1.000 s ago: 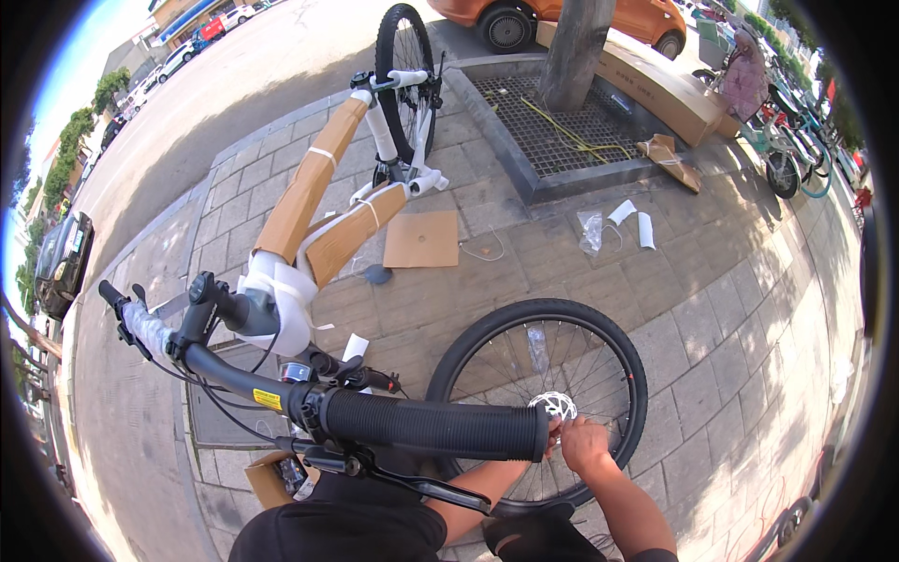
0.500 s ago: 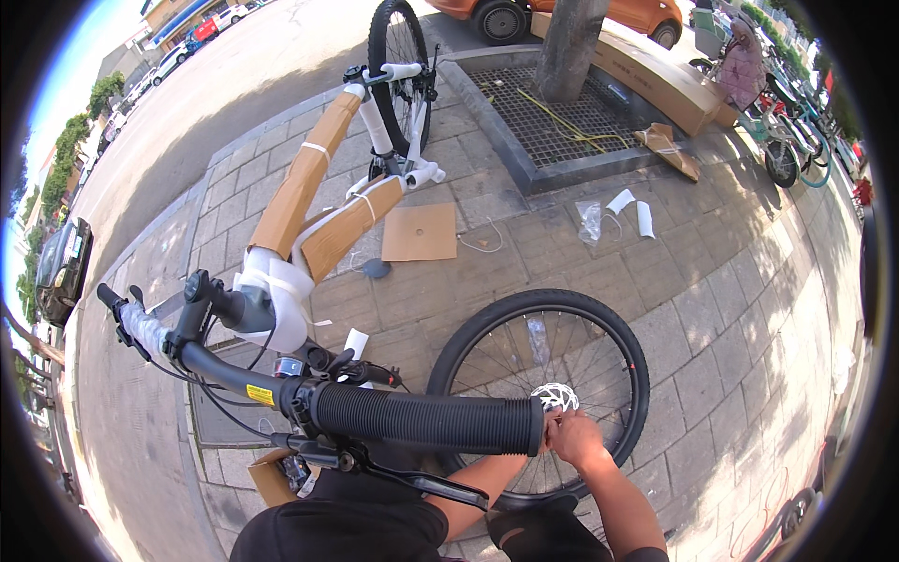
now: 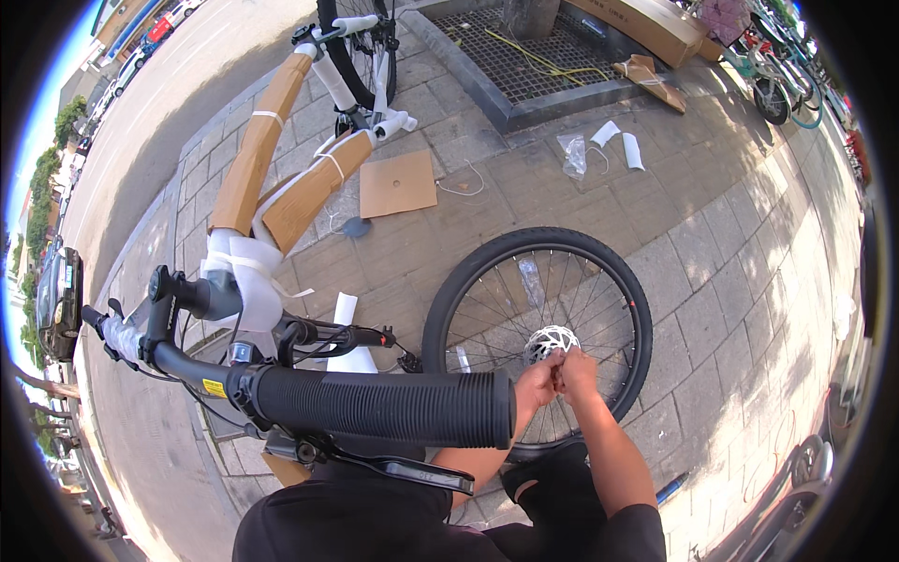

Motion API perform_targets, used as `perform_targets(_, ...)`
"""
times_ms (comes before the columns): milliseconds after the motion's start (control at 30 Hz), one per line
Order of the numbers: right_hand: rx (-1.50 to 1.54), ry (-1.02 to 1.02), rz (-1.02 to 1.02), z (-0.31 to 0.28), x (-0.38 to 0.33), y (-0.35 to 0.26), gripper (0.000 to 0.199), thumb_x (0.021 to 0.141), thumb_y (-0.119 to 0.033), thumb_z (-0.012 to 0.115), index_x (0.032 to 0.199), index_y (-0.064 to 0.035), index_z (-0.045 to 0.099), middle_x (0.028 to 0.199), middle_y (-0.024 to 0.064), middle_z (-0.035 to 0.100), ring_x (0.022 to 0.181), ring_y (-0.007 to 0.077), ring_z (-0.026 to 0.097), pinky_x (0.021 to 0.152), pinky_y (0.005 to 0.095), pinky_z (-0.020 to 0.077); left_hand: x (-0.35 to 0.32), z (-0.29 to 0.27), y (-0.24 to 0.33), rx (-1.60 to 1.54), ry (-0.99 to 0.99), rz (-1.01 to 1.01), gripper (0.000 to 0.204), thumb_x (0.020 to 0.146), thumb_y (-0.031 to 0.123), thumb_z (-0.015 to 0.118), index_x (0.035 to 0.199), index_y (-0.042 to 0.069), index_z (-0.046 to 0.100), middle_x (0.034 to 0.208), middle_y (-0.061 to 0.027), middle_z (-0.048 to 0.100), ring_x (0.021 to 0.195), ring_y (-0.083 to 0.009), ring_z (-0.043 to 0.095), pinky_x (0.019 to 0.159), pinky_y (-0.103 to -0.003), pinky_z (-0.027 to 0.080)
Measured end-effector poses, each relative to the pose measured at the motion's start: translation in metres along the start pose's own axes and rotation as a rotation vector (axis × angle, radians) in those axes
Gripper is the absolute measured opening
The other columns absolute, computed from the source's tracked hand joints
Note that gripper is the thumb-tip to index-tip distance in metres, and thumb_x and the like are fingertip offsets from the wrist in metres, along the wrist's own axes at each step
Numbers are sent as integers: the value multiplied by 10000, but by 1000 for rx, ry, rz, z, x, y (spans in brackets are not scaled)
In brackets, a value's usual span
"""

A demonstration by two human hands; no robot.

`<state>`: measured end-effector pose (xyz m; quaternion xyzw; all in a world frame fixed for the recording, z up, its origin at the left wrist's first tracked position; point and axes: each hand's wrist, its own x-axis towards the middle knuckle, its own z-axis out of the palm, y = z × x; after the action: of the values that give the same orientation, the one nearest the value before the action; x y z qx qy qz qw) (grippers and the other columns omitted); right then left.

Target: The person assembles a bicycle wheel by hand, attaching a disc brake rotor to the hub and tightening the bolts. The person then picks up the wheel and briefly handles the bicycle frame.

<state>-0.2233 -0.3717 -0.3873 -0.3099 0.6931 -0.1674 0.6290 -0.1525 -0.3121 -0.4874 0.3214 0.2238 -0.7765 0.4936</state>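
Observation:
A bicycle wheel (image 3: 646, 323) with a black tyre lies flat on the paving before me, a white-and-dark brake disc (image 3: 551, 343) at its hub. My left hand (image 3: 537, 384) and my right hand (image 3: 578, 372) meet at the near edge of the disc. Their fingers are pinched together; whatever is between them is too small or hidden to make out. Across my left forearm runs the handlebar's black ribbed grip (image 3: 384, 409), with the brake lever (image 3: 403, 468) below it. The bike frame (image 3: 243, 178), wrapped in cardboard and white foam, extends away at the left.
Beyond the frame stands another wheel (image 3: 348, 56). A cardboard square (image 3: 398, 184), a plastic bag (image 3: 572, 155) and foam pieces (image 3: 633, 151) litter the paving. A kerbed tree grate (image 3: 524, 61) lies at the back. A blue stick-like object (image 3: 671, 489) rests beside my right arm.
My view has shifted, so the bike and paving sit higher in the picture. Both hands stay together by the disc, and more of my left hand shows beside the grip.

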Motion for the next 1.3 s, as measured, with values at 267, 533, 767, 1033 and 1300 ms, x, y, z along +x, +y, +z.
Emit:
perform_targets(267, -1696, -106, -733, -27, -62, -62, 359, 952, -285, 697, 1162, 6, 700, 1096, 139, 712, 1007, 308, 738, 815, 404, 627, -16, 15, 12, 106, 133, -55, 249, 1028, 415, 712, 839, 254, 701, 747, 119, 626, 629, -74, 437, 648, -301, 325)
perform_targets(533, -2014, -224, -888, -32, -49, -47, 258, 899, -165, 692, 1122, -35, 698, 1081, 129, 702, 1030, 279, 724, 799, 373, 618, -16, 20, 8, 172, 163, -47, 257, 1026, 403, 714, 841, 228, 684, 745, 96, 589, 627, -86, 418, 640, -296, 311)
perform_targets(767, -971, -75, -300, -21, -7, 7, 219, 994, -199, 620, 958, -2, 710, 763, 110, 654, 646, 244, 665, 548, 384, 499, -11, 15, -5, -80, -23, -78, 261, 1119, 323, 556, 1159, 105, 692, 1059, -33, 731, 959, -207, 676, 864, -377, 550)
perform_targets(1033, -1284, -101, -347, -15, -42, -44, 384, 1064, -313, 581, 1042, 42, 725, 903, 238, 744, 945, 350, 775, 828, 435, 605, -11, 16, 1, 24, 57, 26, 270, 1071, 379, 657, 882, 188, 689, 750, 61, 661, 619, -94, 519, 558, -297, 354)
perform_targets(1300, -1959, -375, -909, -23, -48, -67, 260, 902, -229, 711, 1076, -41, 750, 1062, 147, 767, 986, 290, 774, 819, 390, 614, -16, 26, 2, 118, 109, 14, 193, 1014, 349, 735, 885, 214, 686, 732, 80, 593, 603, -87, 446, 572, -278, 310)
